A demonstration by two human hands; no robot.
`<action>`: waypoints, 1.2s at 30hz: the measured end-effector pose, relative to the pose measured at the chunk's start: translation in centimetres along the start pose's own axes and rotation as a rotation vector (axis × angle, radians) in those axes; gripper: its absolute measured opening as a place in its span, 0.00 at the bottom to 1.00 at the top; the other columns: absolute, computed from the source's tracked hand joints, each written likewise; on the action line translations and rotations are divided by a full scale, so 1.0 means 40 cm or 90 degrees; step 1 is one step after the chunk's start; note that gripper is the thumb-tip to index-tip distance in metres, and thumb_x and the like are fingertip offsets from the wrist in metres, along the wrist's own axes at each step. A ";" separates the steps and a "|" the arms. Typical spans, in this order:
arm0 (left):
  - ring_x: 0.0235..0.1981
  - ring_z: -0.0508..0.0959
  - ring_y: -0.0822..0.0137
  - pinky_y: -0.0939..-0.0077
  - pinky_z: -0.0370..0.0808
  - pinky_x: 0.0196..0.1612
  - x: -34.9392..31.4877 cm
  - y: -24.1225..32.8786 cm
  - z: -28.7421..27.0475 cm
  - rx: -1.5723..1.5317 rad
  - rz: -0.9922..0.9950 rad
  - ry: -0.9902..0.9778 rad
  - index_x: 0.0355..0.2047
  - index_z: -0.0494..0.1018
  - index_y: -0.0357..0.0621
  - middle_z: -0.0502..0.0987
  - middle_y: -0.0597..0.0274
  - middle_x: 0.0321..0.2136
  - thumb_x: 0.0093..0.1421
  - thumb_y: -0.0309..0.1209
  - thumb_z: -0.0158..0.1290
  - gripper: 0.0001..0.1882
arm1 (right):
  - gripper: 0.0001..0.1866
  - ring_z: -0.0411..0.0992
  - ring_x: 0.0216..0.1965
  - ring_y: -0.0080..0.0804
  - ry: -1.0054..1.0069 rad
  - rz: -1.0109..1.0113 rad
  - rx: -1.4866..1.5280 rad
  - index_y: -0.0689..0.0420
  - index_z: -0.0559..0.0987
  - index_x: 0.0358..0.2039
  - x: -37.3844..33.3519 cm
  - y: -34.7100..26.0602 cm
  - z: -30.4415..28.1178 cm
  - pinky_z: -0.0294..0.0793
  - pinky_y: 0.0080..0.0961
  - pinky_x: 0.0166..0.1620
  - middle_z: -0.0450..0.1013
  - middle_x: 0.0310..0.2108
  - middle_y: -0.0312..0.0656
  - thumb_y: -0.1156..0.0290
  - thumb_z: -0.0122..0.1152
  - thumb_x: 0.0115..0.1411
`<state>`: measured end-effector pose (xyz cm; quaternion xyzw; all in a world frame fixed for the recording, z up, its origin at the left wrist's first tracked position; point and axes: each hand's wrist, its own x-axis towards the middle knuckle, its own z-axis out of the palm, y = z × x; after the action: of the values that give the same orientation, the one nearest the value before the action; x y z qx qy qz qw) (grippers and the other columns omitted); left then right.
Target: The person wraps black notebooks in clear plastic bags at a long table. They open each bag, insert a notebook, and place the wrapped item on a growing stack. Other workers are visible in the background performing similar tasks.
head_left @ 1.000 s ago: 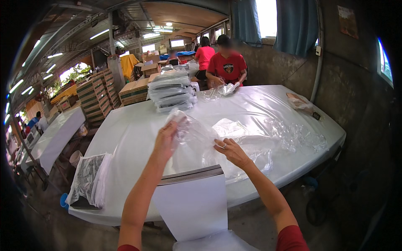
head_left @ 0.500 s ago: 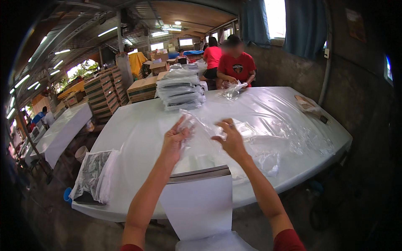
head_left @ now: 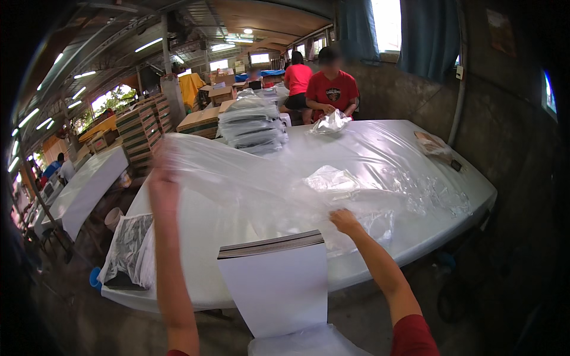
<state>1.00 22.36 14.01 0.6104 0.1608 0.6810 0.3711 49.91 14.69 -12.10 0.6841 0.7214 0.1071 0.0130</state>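
Observation:
A clear plastic bag [head_left: 237, 170] is stretched across the table between my two hands. My left hand [head_left: 164, 178], blurred by motion, is raised at the left and grips one end of it. On the other end, low over the table, my right hand [head_left: 345, 221] is closed in a pinch. Between my forearms stands a stack of flat sheets or boards [head_left: 276, 285], its front face white and its top edges dark. More loose clear plastic bags [head_left: 409, 193] lie crumpled just beyond my right hand.
A bagged dark flat item [head_left: 132, 249] lies at the table's [head_left: 196, 285] left edge. At the far side rises a pile of plastic-wrapped packs [head_left: 252, 124]. Across the table a person in red [head_left: 332, 89] handles clear plastic. Cartons [head_left: 199, 121] stand behind, and a brown packet [head_left: 433, 145] lies far right.
My left hand has swung left and up, pulling the plastic out wide. My right hand has moved down and slightly right, and its fingers have closed on the plastic.

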 end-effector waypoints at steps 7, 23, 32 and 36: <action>0.55 0.67 0.56 0.60 0.62 0.60 -0.149 0.368 0.051 -0.057 0.091 0.098 0.63 0.45 0.39 0.58 0.51 0.59 0.62 0.25 0.39 0.29 | 0.09 0.71 0.42 0.43 -0.080 0.062 0.030 0.59 0.77 0.32 -0.044 0.112 0.054 0.71 0.34 0.44 0.72 0.39 0.48 0.75 0.58 0.47; 0.46 0.72 0.70 0.70 0.70 0.52 -0.526 0.243 0.268 -0.627 -0.730 -0.301 0.62 0.51 0.45 0.70 0.59 0.50 0.56 0.16 0.47 0.34 | 0.14 0.65 0.48 0.37 0.375 -0.478 0.439 0.56 0.78 0.32 -0.463 -0.507 -0.778 0.64 0.35 0.47 0.68 0.44 0.38 0.75 0.64 0.41; 0.48 0.71 0.71 0.74 0.70 0.50 -0.566 0.306 0.265 -0.417 -0.617 -0.294 0.62 0.53 0.47 0.64 0.54 0.55 0.56 0.15 0.47 0.33 | 0.10 0.68 0.40 0.34 0.445 -0.485 0.329 0.58 0.78 0.26 -0.498 -0.543 -0.776 0.67 0.32 0.45 0.70 0.39 0.35 0.73 0.66 0.41; 0.49 0.70 0.71 0.76 0.70 0.49 -0.574 0.289 0.249 -0.372 -0.575 -0.272 0.63 0.52 0.49 0.64 0.54 0.56 0.56 0.20 0.51 0.35 | 0.08 0.67 0.41 0.33 0.420 -0.496 0.397 0.59 0.76 0.26 -0.505 -0.535 -0.781 0.65 0.33 0.44 0.68 0.39 0.37 0.75 0.62 0.42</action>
<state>6.44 -3.87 7.45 0.4774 0.1326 0.3327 0.8024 24.99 -10.45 12.15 0.2712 0.8824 0.0848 -0.3749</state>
